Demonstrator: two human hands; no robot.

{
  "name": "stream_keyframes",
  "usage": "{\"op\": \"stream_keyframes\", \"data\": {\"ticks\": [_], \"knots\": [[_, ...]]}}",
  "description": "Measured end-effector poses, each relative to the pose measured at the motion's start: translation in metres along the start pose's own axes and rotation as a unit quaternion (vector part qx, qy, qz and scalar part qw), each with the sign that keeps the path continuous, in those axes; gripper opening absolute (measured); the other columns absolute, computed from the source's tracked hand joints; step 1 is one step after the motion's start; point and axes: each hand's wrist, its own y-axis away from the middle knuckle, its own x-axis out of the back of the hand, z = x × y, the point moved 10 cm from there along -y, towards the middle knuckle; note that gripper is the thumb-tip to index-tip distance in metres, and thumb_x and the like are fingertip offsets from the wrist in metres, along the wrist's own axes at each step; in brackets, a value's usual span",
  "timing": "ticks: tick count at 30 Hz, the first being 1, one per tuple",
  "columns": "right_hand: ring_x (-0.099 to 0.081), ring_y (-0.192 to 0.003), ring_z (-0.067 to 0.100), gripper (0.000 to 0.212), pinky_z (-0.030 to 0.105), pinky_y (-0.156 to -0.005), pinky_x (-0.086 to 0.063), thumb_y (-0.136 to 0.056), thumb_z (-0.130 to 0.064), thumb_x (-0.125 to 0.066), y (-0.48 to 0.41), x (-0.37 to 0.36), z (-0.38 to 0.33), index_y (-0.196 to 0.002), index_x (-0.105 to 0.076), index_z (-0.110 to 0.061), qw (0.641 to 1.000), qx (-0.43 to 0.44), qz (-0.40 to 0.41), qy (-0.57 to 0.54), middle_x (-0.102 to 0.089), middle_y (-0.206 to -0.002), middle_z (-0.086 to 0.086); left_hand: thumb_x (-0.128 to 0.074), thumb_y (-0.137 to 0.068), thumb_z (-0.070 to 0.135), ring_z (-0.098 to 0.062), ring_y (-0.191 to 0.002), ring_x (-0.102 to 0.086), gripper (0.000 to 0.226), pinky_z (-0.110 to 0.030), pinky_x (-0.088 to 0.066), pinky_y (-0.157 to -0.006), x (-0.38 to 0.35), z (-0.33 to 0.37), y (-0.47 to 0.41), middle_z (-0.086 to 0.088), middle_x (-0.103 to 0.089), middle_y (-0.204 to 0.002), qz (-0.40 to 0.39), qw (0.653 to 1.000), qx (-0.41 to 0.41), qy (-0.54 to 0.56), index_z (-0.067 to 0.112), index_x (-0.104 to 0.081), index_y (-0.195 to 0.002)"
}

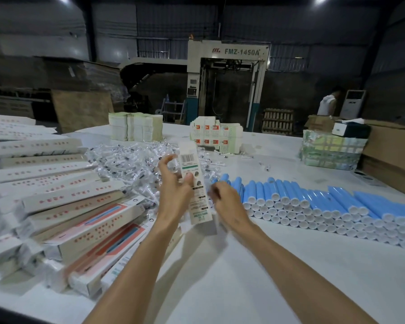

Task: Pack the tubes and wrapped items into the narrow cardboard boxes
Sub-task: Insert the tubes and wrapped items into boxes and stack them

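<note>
In the head view we see the left hand (173, 185) pinching the narrow box (195, 183) mid-length above the bench (208, 277); it looks light, thin-walled and crushable, best held by its edges, while the blurred right hand (227, 202) beside it seems loosely curled, its hold unclear.

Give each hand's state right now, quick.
Left hand: holds the narrow white printed cardboard box, thumb on its front.
Right hand: blurred, fingers curled; cannot tell.
</note>
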Motion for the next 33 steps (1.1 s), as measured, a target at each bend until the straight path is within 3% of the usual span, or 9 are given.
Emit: {"op": "stream_keyframes", "data": {"ticks": [3, 5, 10, 12, 16, 21, 26, 29, 33], "knots": [[-0.064, -0.072, -0.001, 0.009, 0.02, -0.067, -0.055, -0.105, -0.015, -0.062, 0.0, 0.071, 0.018, -0.11, -0.059, -0.022, 0.984, -0.066, 0.117, -0.121, -0.066, -0.087, -0.007, -0.066, -0.103, 0.002, 0.0, -0.087, -0.077, 0.06, -0.017, -0.06, -0.058, -0.02, 0.0, 0.003, -0.003, -0.073, -0.111, -0.055, 0.998, 0.002, 0.0, 0.038, -0.031, -0.135], [-0.071, -0.077, 0.003, 0.04, 0.018, -0.073, -0.058, -0.101, -0.009, -0.066, 0.005, 0.12, 0.013, -0.135, -0.05, -0.022, 0.962, -0.048, 0.175, -0.204, -0.072, -0.089, 0.0, -0.072, -0.1, 0.006, -0.003, -0.088, -0.078, 0.064, -0.028, -0.066, -0.066, -0.035, 0.0, 0.009, -0.003, -0.074, -0.114, -0.092, 0.996, -0.003, -0.012, 0.04, -0.031, -0.135], [-0.073, -0.074, 0.019, 0.028, 0.029, -0.074, -0.062, -0.097, -0.011, -0.073, 0.014, 0.205, -0.039, -0.12, -0.057, -0.016, 0.927, 0.062, 0.238, -0.282, -0.073, -0.093, -0.002, -0.085, -0.093, 0.024, -0.012, -0.092, -0.08, 0.069, -0.03, -0.064, -0.077, -0.07, -0.002, 0.028, -0.001, -0.075, -0.115, -0.167, 0.986, -0.021, -0.023, 0.048, -0.034, -0.133], [-0.074, -0.072, 0.021, 0.027, 0.031, -0.073, -0.062, -0.097, -0.009, -0.073, 0.012, 0.213, -0.056, -0.119, -0.058, -0.013, 0.925, 0.083, 0.225, -0.294, -0.071, -0.095, 0.0, -0.088, -0.09, 0.029, -0.016, -0.092, -0.08, 0.072, -0.039, -0.064, -0.086, -0.081, -0.006, 0.033, -0.003, -0.077, -0.115, -0.184, 0.982, -0.015, -0.028, 0.044, -0.034, -0.135], [-0.074, -0.068, 0.021, 0.029, 0.036, -0.067, -0.063, -0.096, -0.007, -0.072, 0.01, 0.202, -0.072, -0.119, -0.056, -0.015, 0.952, 0.084, 0.189, -0.226, -0.067, -0.093, 0.003, -0.091, -0.087, 0.025, -0.02, -0.088, -0.078, 0.073, -0.031, -0.061, -0.079, -0.101, -0.009, 0.047, -0.001, -0.079, -0.106, -0.221, 0.975, -0.025, -0.024, 0.044, -0.037, -0.133], [-0.07, -0.078, 0.009, 0.024, 0.033, -0.07, -0.059, -0.093, -0.016, -0.075, 0.012, 0.171, -0.053, -0.108, -0.06, -0.026, 0.99, 0.034, 0.122, -0.056, -0.07, -0.085, -0.007, -0.091, -0.084, 0.026, -0.034, -0.107, -0.075, 0.076, -0.046, -0.064, -0.09, -0.108, -0.017, 0.054, -0.018, -0.068, -0.131, -0.226, 0.974, -0.002, 0.002, 0.05, -0.037, -0.131], [-0.064, -0.087, 0.0, 0.019, 0.006, -0.071, -0.044, -0.09, -0.018, -0.079, 0.014, 0.161, -0.032, -0.1, -0.063, -0.024, 0.996, 0.02, 0.068, -0.053, -0.07, -0.09, -0.009, -0.089, -0.089, 0.023, -0.031, -0.104, -0.078, 0.075, -0.056, -0.06, -0.1, -0.103, -0.023, 0.053, -0.018, -0.071, -0.125, -0.217, 0.976, 0.019, 0.01, 0.054, -0.035, -0.13], [-0.058, -0.096, 0.0, 0.011, 0.006, -0.076, -0.039, -0.094, -0.02, -0.074, 0.016, 0.154, -0.03, -0.1, -0.066, -0.023, 0.998, 0.035, 0.045, -0.042, -0.068, -0.094, -0.012, -0.088, -0.091, 0.022, -0.033, -0.115, -0.073, 0.074, -0.049, -0.062, -0.098, -0.104, -0.019, 0.055, -0.016, -0.064, -0.137, -0.221, 0.975, 0.009, 0.002, 0.052, -0.036, -0.134], [-0.053, -0.102, -0.003, 0.006, 0.007, -0.077, -0.035, -0.097, -0.023, -0.07, 0.018, 0.152, -0.022, -0.101, -0.069, -0.026, 0.997, 0.036, 0.055, -0.047, -0.066, -0.099, -0.015, -0.085, -0.094, 0.02, -0.032, -0.116, -0.073, 0.073, -0.05, -0.062, -0.099, -0.108, -0.018, 0.059, -0.01, -0.072, -0.128, -0.231, 0.973, 0.009, 0.008, 0.056, -0.037, -0.137]]}}
